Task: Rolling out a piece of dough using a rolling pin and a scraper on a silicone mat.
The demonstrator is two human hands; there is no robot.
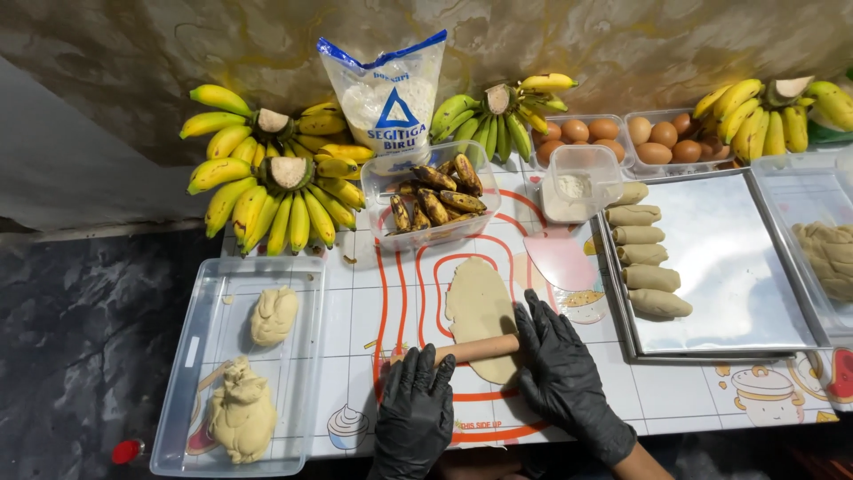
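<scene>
Dough [478, 302]: pale, flattened, seemingly smooth oval.

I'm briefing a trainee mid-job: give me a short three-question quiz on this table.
1. True or false: both gloved hands, left hand and right hand, rest on the rolling pin.
2. How many dough rolls lie on the metal tray? A) three B) six C) nine
3. Fill in: the flat dough under the pin lies on a printed ____.

Key
1. True
2. B
3. mat
</scene>
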